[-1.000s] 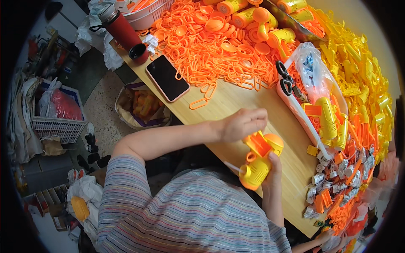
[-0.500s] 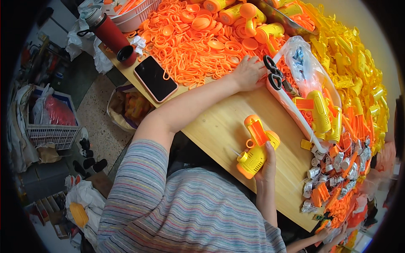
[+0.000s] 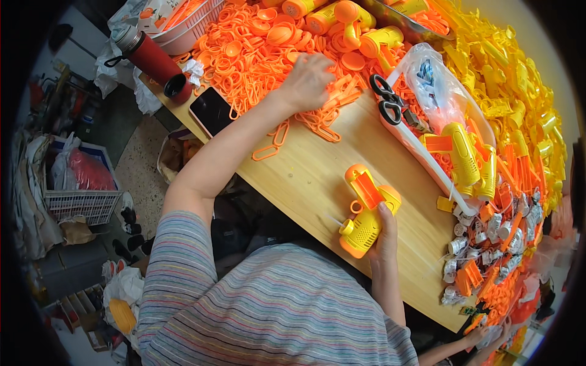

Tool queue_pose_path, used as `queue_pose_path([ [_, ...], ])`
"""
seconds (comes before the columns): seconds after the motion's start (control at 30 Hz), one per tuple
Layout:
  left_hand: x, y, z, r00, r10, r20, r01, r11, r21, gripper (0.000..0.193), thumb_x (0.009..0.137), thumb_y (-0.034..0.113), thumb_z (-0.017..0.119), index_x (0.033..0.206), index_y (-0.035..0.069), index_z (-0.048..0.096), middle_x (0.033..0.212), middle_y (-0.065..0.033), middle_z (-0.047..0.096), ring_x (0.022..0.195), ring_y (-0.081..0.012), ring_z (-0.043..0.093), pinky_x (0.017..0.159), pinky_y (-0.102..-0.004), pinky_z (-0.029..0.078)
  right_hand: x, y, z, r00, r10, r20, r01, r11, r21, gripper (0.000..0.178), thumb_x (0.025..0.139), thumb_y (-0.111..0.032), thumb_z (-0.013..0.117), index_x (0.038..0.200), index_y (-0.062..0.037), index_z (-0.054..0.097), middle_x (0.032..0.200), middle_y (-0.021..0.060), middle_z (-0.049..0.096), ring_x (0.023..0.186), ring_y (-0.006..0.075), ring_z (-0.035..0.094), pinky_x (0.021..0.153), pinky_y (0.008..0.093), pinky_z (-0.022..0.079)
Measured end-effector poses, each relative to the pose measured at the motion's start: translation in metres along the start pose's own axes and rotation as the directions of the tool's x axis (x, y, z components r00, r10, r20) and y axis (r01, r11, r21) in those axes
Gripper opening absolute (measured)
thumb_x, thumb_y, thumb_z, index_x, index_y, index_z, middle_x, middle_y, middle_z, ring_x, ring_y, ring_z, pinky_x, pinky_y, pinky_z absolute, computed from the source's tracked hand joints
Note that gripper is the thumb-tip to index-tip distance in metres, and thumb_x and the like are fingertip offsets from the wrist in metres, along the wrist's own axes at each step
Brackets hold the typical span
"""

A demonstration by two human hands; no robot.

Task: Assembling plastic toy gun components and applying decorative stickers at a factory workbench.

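My right hand is wrapped around a yellow and orange plastic toy gun, its thumb along the upper side. The toy has a vented yellow body, an orange trough-like part and a small orange ring. A thin pale piece sticks out beside it. My left hand hovers over the near edge of a heap of orange plastic loops, slightly blurred, fingers apart and nothing visible in them. Below that hand, some loops spread onto the wooden table, with a couple of linked loops to their left.
A phone and a red flask lie left of the heap. Black-handled scissors rest on a white-rimmed tray at right. Beyond are yellow parts and small wired parts. Another person's hands show at lower right.
My left hand has moved left from beside the scissors to above the orange loops. Loops now extend farther onto the wood. My right hand still holds the toy gun in nearly the same place.
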State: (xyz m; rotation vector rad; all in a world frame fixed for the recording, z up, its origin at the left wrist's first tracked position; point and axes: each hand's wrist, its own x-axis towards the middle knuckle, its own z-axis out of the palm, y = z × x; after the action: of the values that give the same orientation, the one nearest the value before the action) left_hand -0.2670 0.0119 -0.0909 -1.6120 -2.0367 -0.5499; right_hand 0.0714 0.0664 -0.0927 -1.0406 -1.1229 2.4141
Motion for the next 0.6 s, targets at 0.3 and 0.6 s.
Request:
queue_pose_path([
  [0.3,0.014,0.038,0.015,0.979,-0.187,0.086,0.202,0.954,-0.221,0.014,0.074,0.022,0.069,0.078,0.009,0.069,0.086,-0.0082,0.059,0.089,-0.0248,0.056,0.078,-0.0388,0.043,-0.002,-0.003,0.004,1.0,0.012,-0.012,-0.012,0.999,-0.032,0.048,0.085,-0.038,0.06,0.118,-0.0046,0.047,0.092,0.016,0.062,0.074,0.0264,0.064,0.065,0.0397,0.055],
  [0.6,0.015,0.049,0.026,0.987,-0.127,-0.097,0.121,0.99,-0.069,0.016,0.078,0.018,0.066,0.083,0.004,0.06,0.083,-0.0104,0.058,0.083,-0.029,0.057,0.072,-0.0418,0.044,-0.007,-0.011,-0.014,0.986,0.111,0.121,-0.14,0.955,0.263,0.055,0.085,-0.037,0.052,0.127,-0.001,0.045,0.113,0.0212,0.059,0.098,0.0378,0.06,0.089,0.0494,0.047],
])
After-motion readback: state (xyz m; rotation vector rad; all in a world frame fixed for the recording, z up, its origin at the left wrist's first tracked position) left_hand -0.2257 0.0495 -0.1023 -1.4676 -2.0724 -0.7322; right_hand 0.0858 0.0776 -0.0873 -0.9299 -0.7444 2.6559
